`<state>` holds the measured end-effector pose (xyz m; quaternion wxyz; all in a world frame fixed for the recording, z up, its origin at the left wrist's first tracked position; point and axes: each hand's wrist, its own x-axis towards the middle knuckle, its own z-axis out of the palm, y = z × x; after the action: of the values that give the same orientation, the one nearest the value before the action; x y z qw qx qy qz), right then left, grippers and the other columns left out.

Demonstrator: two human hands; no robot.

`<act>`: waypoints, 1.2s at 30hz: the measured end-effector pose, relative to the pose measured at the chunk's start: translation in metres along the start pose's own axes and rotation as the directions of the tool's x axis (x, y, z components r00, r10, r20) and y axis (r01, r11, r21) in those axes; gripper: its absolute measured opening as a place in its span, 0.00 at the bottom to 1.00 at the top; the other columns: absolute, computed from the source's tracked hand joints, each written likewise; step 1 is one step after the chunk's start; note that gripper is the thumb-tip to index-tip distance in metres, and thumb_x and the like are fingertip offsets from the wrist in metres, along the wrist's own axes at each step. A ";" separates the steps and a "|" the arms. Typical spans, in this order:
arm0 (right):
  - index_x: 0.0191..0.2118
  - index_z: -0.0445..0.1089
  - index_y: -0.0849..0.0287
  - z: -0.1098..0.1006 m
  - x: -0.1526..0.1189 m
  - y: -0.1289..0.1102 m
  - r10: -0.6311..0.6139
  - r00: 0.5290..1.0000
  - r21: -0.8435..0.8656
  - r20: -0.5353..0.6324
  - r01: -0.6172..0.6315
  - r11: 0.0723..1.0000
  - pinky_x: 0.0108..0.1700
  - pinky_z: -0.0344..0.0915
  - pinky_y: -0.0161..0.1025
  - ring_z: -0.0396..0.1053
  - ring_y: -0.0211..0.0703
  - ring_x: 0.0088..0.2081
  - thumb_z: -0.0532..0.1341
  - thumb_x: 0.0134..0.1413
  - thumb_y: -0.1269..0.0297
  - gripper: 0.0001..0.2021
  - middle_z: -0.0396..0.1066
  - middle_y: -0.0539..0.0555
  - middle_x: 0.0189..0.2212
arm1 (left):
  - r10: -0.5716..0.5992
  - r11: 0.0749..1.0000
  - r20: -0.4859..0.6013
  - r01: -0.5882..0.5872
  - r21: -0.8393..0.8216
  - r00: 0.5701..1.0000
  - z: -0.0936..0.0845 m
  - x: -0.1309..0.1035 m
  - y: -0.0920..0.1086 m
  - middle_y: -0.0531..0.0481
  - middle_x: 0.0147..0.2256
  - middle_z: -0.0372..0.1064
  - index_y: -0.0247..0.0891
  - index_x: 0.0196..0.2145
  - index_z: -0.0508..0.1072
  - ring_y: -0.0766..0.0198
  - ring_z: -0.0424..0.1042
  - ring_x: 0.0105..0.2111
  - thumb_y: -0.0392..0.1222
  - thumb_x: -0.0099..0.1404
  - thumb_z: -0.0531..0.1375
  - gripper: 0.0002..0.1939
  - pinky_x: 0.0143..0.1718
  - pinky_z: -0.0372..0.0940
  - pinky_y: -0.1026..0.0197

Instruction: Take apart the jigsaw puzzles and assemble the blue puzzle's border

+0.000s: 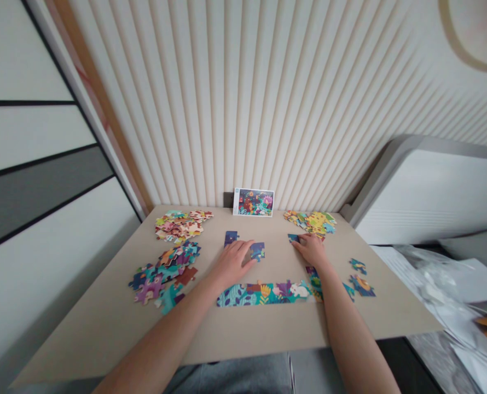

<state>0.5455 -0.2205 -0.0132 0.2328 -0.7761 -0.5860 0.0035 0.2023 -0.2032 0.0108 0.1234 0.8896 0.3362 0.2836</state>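
My left hand (234, 261) lies low over the table with its fingers spread, thumb and index at the left edge of a dark blue puzzle piece (258, 251). Just beyond those fingers is another dark blue piece (231, 237). My right hand (311, 249) has its fingertips closed on a blue puzzle piece (293, 238) resting on the table. Nearer to me runs a joined strip of puzzle (264, 294) with leaves and a white animal. My right forearm partly covers other pieces (314, 278) by the strip's right end.
Loose piles of pieces lie at back left (181, 225), left (165, 273) and back right (313, 220). A few loose pieces (361, 285) are at the right. The picture box (254, 202) leans against the ribbed wall (243, 98). A bed (440, 191) stands right of the table (264, 334).
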 end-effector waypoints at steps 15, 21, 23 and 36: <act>0.47 0.80 0.53 0.002 0.000 0.000 -0.001 1.000 0.125 -0.004 0.001 0.992 0.54 0.62 0.54 0.68 0.60 0.52 0.66 0.50 0.54 0.18 0.75 0.58 0.50 | -0.013 0.999 -0.014 0.012 -0.029 1.000 0.000 0.001 0.000 0.44 0.54 0.69 0.44 0.59 0.63 0.51 0.68 0.55 0.52 0.70 0.59 0.24 0.58 0.63 0.48; 0.45 0.81 0.54 0.002 0.000 -0.001 -0.014 1.000 0.174 0.015 0.011 0.985 0.54 0.62 0.51 0.70 0.59 0.51 0.66 0.50 0.56 0.16 0.76 0.58 0.49 | -0.012 1.000 -0.011 0.012 -0.019 1.000 -0.003 0.000 0.001 0.43 0.56 0.68 0.45 0.63 0.59 0.52 0.67 0.57 0.50 0.72 0.56 0.25 0.58 0.63 0.48; 0.45 0.80 0.54 0.000 -0.001 -0.003 -0.007 1.000 0.163 0.020 0.003 0.987 0.54 0.62 0.52 0.69 0.59 0.51 0.66 0.49 0.56 0.17 0.76 0.58 0.49 | -0.014 1.000 -0.016 0.013 -0.015 1.000 -0.003 0.000 0.001 0.43 0.56 0.68 0.45 0.63 0.59 0.52 0.67 0.56 0.49 0.72 0.56 0.25 0.58 0.63 0.48; 0.39 0.82 0.53 -0.009 -0.005 -0.013 0.003 1.000 0.346 0.013 -0.007 0.938 0.48 0.67 0.49 0.71 0.61 0.49 0.70 0.44 0.58 0.14 0.79 0.55 0.41 | -0.115 0.987 -0.107 0.126 0.095 0.988 0.004 0.002 -0.006 0.44 0.44 0.72 0.40 0.47 0.67 0.51 0.71 0.48 0.53 0.63 0.66 0.21 0.51 0.65 0.49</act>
<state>0.5344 -0.2262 -0.0014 0.3621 -0.7246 -0.5756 0.1117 0.2024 -0.1976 0.0061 0.0778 0.8572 0.4092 0.3027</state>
